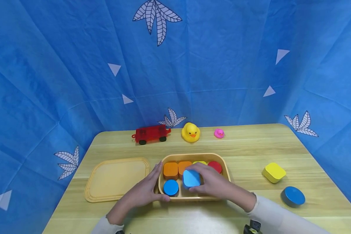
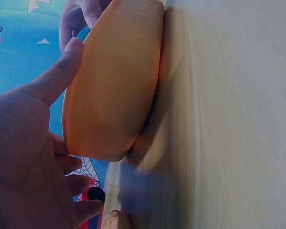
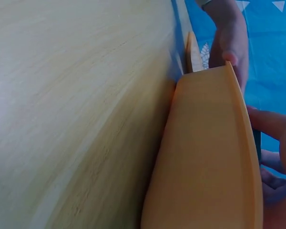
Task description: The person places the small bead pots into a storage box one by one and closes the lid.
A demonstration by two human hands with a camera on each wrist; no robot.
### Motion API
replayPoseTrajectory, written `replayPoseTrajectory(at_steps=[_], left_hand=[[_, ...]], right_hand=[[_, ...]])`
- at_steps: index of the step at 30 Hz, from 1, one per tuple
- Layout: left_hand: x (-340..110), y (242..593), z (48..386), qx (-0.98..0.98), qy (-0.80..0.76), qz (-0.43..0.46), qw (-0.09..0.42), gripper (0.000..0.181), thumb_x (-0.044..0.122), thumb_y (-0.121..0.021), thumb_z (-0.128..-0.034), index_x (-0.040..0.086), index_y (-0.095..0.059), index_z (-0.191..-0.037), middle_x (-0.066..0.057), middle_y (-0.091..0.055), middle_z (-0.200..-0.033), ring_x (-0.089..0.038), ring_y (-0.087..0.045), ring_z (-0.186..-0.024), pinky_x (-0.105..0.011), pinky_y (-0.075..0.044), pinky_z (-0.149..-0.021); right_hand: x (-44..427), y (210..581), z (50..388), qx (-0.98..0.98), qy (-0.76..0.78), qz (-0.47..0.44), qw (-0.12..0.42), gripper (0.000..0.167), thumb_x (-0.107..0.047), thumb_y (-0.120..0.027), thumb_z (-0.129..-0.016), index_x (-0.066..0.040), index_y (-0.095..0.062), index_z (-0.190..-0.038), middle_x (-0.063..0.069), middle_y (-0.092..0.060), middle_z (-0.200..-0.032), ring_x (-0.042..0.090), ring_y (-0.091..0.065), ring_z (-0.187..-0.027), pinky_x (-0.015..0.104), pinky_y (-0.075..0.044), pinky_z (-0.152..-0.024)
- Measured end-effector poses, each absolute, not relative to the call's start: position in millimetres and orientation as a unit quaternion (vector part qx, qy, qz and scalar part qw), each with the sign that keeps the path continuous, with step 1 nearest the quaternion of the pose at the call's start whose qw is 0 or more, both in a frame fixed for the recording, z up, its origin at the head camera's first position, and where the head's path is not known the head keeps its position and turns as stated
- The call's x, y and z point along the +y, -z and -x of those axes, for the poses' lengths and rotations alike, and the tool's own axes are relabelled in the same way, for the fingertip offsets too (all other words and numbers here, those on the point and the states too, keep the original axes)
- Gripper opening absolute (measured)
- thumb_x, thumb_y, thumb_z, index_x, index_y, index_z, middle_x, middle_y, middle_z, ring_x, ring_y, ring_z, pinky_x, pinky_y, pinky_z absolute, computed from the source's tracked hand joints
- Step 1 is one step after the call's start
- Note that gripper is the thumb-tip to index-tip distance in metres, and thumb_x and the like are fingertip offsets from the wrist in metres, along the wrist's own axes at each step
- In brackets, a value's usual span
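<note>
A tan rectangular box (image 1: 193, 199) stands on the table with its top uncovered. My right hand (image 1: 213, 182) reaches over its front rim and pinches a light blue square block (image 1: 191, 178) between thumb and fingers, inside the box. At the left end, my left hand (image 1: 144, 192) rests against the box, its thumb on the front rim and its fingers along the end wall. A round blue block (image 1: 171, 188), two orange blocks (image 1: 171, 170), a yellow block (image 1: 199, 162) and a round red block (image 1: 215, 166) sit in the box. Both wrist views show mainly the box's outer wall (image 2: 117, 86).
A tan lid (image 1: 120, 178) lies flat to the left. A yellow block (image 1: 274, 172) and a round blue block (image 1: 293, 196) are on the right. At the back stand a red toy wagon (image 1: 151, 134), a yellow duck (image 1: 190, 132) and a small pink duck (image 1: 219, 133), before a blue curtain.
</note>
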State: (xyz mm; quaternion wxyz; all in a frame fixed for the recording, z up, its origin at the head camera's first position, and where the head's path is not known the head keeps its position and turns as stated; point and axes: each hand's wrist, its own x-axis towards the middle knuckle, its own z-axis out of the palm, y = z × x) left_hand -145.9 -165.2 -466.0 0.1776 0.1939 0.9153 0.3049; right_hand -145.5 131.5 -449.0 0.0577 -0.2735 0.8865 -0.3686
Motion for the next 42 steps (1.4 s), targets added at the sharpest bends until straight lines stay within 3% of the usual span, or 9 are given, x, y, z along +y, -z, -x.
replayPoseTrajectory(at_steps=[9,26,42], left_hand=[[-166,467,146,0.913,-0.308,-0.204,0.170,0.122,0.062,-0.078,-0.0821,0.030,0.003,-0.167,-0.005,-0.002,-0.174,-0.038,-0.019,-0.157,-0.063,-0.034,-0.117],[-166,467,146,0.911,-0.311,-0.205,0.178,0.120,0.063,-0.076,-0.0833,0.030,0.004,-0.167,-0.005,-0.002,-0.174,-0.039,-0.019,-0.157,-0.063,-0.035,-0.116],[-167,468,146,0.910,-0.313,-0.211,0.172,0.121,0.062,-0.077,-0.0834,0.029,0.004,-0.167,-0.005,-0.002,-0.174,-0.038,-0.020,-0.157,-0.063,-0.035,-0.117]], right_hand=[[122,457,149,0.895,0.342,0.281,0.062,0.062,-0.036,-0.087,-0.084,-0.014,-0.065,-0.138,0.000,-0.060,-0.131,0.018,-0.057,-0.113,0.038,-0.056,-0.093],[116,470,150,0.907,0.282,0.312,0.010,0.063,-0.040,-0.091,-0.078,-0.017,-0.071,-0.133,-0.003,-0.061,-0.123,0.018,-0.054,-0.117,0.037,-0.053,-0.097],[121,463,148,0.900,0.317,0.296,0.037,0.060,-0.037,-0.090,-0.081,-0.020,-0.069,-0.135,-0.004,-0.059,-0.129,0.017,-0.053,-0.119,0.039,-0.054,-0.099]])
